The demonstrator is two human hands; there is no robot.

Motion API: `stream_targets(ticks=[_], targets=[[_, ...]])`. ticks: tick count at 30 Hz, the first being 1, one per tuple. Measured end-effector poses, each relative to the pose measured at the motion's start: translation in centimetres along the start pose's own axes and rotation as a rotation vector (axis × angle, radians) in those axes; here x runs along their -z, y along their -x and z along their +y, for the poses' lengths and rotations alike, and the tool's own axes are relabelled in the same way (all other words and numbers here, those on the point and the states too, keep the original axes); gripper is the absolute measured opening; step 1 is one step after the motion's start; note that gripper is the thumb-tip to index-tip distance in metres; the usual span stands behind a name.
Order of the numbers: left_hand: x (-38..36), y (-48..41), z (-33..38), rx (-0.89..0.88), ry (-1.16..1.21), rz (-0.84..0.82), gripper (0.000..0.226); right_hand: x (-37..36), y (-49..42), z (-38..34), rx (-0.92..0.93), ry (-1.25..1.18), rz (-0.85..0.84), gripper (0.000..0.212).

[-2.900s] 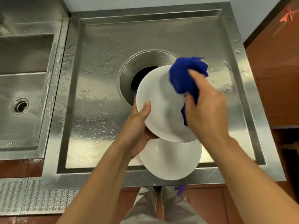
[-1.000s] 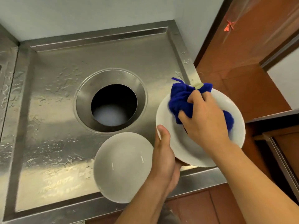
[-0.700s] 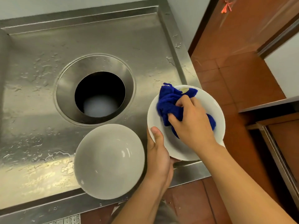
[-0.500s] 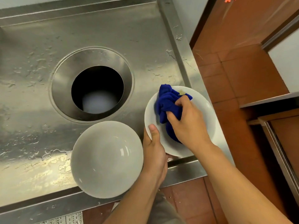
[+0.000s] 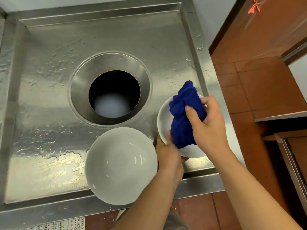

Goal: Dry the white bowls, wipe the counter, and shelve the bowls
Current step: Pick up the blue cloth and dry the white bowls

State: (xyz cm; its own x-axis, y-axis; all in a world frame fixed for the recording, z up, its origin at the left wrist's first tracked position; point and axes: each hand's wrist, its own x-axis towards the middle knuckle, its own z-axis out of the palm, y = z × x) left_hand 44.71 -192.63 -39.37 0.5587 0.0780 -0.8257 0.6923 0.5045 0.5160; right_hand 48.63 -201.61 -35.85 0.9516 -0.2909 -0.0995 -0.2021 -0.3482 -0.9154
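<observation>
My left hand point(image 5: 169, 155) grips the near rim of a white bowl point(image 5: 163, 118), held tilted above the right edge of the wet steel counter point(image 5: 49, 90). My right hand point(image 5: 209, 125) clutches a bunched blue cloth point(image 5: 182, 117) and presses it into that bowl, hiding most of its inside. A second white bowl point(image 5: 121, 165) sits upright on the counter's front edge, just left of my left wrist, with drops glinting inside.
A round steel-lined hole point(image 5: 113, 92) opens in the middle of the counter, behind the resting bowl. Water beads lie across the steel. Red floor tiles point(image 5: 259, 90) and a dark wooden shelf unit point(image 5: 289, 133) are to the right.
The view swung right, then back left. The held bowl tilted more upright, and my right hand shifted the cloth from the bowl's far side across its middle. The other bowl stayed put.
</observation>
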Motion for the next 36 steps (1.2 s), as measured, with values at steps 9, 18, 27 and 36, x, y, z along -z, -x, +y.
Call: stream_targets(ticks=[9,18,27,36], targets=[[6.7,4.1,8.2,-0.119,-0.274,-0.221,0.053,-2.8,0.0,-6.6,0.114,-0.223,-0.059,0.011],[13.6,-0.1,17.1,-0.482,-0.269,-0.096,0.027,-8.1,1.5,-8.5,0.086,-0.253,-0.138,0.013],[18.5,-2.5,15.4,-0.48,-0.91,-0.016,0.035,-10.9,3.6,-6.4,0.037,-0.175,-0.156,0.013],[20.7,-3.6,12.9,-0.228,-1.047,-0.043,0.019,-10.7,4.9,-6.0,0.016,-0.086,-0.131,0.011]])
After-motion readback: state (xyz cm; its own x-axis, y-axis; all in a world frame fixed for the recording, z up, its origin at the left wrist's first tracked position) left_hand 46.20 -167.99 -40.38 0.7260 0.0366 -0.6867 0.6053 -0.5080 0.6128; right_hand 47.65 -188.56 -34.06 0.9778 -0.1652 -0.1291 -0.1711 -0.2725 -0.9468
